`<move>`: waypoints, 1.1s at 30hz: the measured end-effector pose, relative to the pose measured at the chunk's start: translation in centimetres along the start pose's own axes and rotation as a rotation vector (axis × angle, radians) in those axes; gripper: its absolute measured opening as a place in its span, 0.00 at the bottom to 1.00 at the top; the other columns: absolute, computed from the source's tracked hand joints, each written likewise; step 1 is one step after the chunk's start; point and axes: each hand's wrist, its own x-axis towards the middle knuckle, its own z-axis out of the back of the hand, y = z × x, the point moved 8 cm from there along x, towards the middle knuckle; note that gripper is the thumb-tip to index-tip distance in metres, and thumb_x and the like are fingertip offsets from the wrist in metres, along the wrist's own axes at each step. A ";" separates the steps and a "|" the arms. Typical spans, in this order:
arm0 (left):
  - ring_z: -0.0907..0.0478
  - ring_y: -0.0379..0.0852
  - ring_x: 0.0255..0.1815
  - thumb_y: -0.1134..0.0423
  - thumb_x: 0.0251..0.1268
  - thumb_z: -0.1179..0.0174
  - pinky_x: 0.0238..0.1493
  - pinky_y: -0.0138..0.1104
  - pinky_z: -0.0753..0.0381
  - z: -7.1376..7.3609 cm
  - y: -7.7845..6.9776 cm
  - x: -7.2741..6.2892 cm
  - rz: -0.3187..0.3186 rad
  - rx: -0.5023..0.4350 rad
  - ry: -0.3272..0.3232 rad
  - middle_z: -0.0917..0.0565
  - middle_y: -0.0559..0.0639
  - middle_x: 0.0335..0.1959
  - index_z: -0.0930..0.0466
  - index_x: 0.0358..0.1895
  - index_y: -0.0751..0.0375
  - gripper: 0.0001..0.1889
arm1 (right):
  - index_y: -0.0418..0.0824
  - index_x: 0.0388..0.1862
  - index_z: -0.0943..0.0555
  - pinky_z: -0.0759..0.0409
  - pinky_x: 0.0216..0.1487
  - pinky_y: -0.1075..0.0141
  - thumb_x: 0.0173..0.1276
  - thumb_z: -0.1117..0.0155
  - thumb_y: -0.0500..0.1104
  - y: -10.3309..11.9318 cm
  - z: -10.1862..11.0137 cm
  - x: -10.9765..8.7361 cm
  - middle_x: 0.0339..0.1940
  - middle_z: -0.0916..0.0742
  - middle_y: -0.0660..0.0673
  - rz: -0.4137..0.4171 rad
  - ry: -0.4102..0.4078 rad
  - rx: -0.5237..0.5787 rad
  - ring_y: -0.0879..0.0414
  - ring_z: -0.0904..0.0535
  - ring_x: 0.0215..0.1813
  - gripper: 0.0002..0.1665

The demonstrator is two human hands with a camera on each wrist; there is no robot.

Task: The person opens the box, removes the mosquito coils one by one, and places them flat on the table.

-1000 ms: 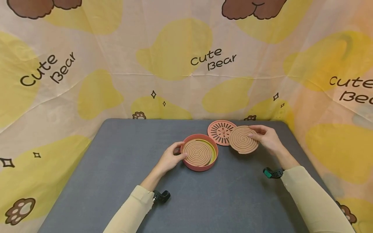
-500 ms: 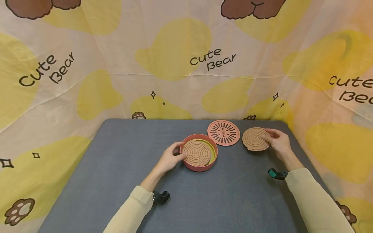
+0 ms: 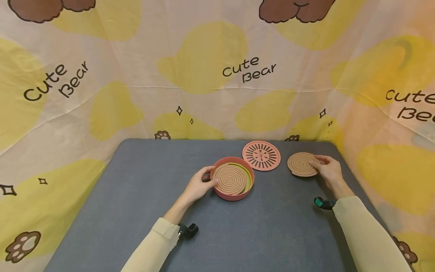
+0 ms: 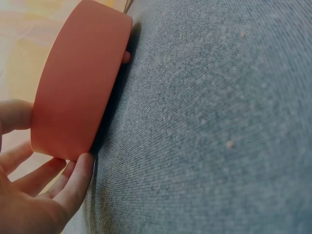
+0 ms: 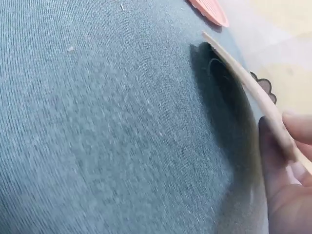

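Red and smooth-walled: a shallow round tub near the middle of a blue-grey surface. Inside, a flat tan coil wound in a spiral, set toward the left, with a yellow crescent showing between coil and right wall. At the tub's left side, the left hand, partly closed, gripping rim and wall with thumb and fingers. From the left wrist, fingertips against the outer wall and lower edge, with a small reddish nub under that edge. Beyond the tub and to the right, a pink slotted disc, lying flat, close to the rim; touching or not, hard to tell. Farther right, apart from the disc, a second tan coil, pinched at the right edge between thumb and fingers of the right hand. From the right wrist, seen nearly edge-on, tilted, beside a dark shadow; contact with the surface unclear. Behind, a patterned cloth with yellow patches and "Cute Bear" lettering.
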 end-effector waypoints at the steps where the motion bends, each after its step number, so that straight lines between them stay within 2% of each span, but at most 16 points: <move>1: 0.21 0.54 0.60 0.60 0.68 0.31 0.53 0.47 0.19 0.0 0.0 0.0 -0.002 0.000 -0.001 0.23 0.54 0.66 0.25 0.70 0.52 0.27 | 0.27 0.72 0.32 0.21 0.36 0.72 0.74 0.33 0.45 0.0 0.0 0.0 0.53 0.21 0.39 0.006 0.012 -0.021 0.64 0.23 0.36 0.36; 5: 0.21 0.53 0.60 0.59 0.68 0.31 0.53 0.48 0.19 0.0 0.0 0.0 -0.005 0.006 -0.006 0.22 0.54 0.65 0.24 0.69 0.52 0.27 | 0.25 0.71 0.32 0.21 0.36 0.68 0.74 0.34 0.46 0.1 0.1 0.1 0.56 0.21 0.27 0.063 0.057 -0.157 0.52 0.18 0.39 0.37; 7: 0.21 0.53 0.61 0.59 0.68 0.31 0.54 0.48 0.19 0.0 0.0 0.0 -0.004 0.008 -0.007 0.22 0.54 0.65 0.24 0.69 0.52 0.27 | 0.25 0.71 0.32 0.22 0.41 0.64 0.74 0.34 0.48 0.3 0.3 -0.1 0.59 0.22 0.24 0.092 0.066 -0.235 0.43 0.19 0.48 0.37; 10: 0.21 0.54 0.61 0.59 0.68 0.31 0.53 0.48 0.19 0.0 0.0 0.0 -0.001 0.008 -0.003 0.22 0.54 0.64 0.24 0.69 0.53 0.27 | 0.25 0.71 0.32 0.22 0.50 0.53 0.75 0.36 0.48 0.9 0.5 -0.5 0.64 0.25 0.21 0.124 0.086 -0.297 0.31 0.26 0.60 0.36; 13: 0.21 0.54 0.60 0.59 0.68 0.31 0.53 0.48 0.19 0.0 0.0 0.0 -0.004 0.008 0.000 0.22 0.54 0.64 0.24 0.69 0.53 0.27 | 0.26 0.71 0.32 0.25 0.55 0.42 0.77 0.38 0.48 1.7 0.5 -0.9 0.66 0.26 0.21 0.147 0.111 -0.316 0.28 0.29 0.63 0.35; 15: 0.21 0.54 0.60 0.59 0.68 0.31 0.53 0.47 0.19 0.0 0.0 0.0 -0.003 0.005 0.000 0.22 0.54 0.65 0.24 0.69 0.53 0.27 | 0.26 0.71 0.31 0.26 0.55 0.40 0.77 0.40 0.47 2.5 0.4 -1.1 0.65 0.26 0.22 0.177 0.119 -0.332 0.28 0.29 0.63 0.33; 19: 0.22 0.53 0.61 0.58 0.67 0.30 0.53 0.47 0.19 0.0 0.0 0.1 0.000 0.003 -0.003 0.22 0.53 0.65 0.25 0.70 0.52 0.28 | 0.28 0.67 0.26 0.25 0.53 0.43 0.78 0.40 0.46 4.2 -0.2 -1.5 0.61 0.22 0.25 0.239 0.122 -0.340 0.31 0.26 0.60 0.28; 23: 0.22 0.54 0.61 0.57 0.67 0.31 0.52 0.47 0.19 0.0 0.1 0.0 -0.003 0.004 0.001 0.22 0.54 0.64 0.25 0.69 0.53 0.28 | 0.28 0.65 0.24 0.25 0.52 0.50 0.78 0.40 0.46 5.8 -1.3 -2.1 0.59 0.19 0.26 0.279 0.131 -0.309 0.33 0.23 0.59 0.26; 29: 0.22 0.55 0.62 0.59 0.68 0.32 0.51 0.46 0.18 -0.1 0.1 0.1 -0.005 -0.018 0.001 0.22 0.56 0.64 0.25 0.69 0.55 0.27 | 0.27 0.63 0.22 0.23 0.45 0.71 0.77 0.39 0.46 7.3 -3.6 -3.0 0.56 0.17 0.29 0.319 0.165 -0.245 0.40 0.20 0.54 0.26; 33: 0.22 0.55 0.62 0.60 0.68 0.32 0.51 0.45 0.18 -0.1 0.1 0.1 -0.004 -0.029 0.002 0.22 0.55 0.65 0.25 0.69 0.54 0.27 | 0.28 0.62 0.22 0.21 0.43 0.72 0.77 0.38 0.46 7.9 -5.4 -3.8 0.56 0.16 0.30 0.310 0.208 -0.205 0.41 0.18 0.51 0.25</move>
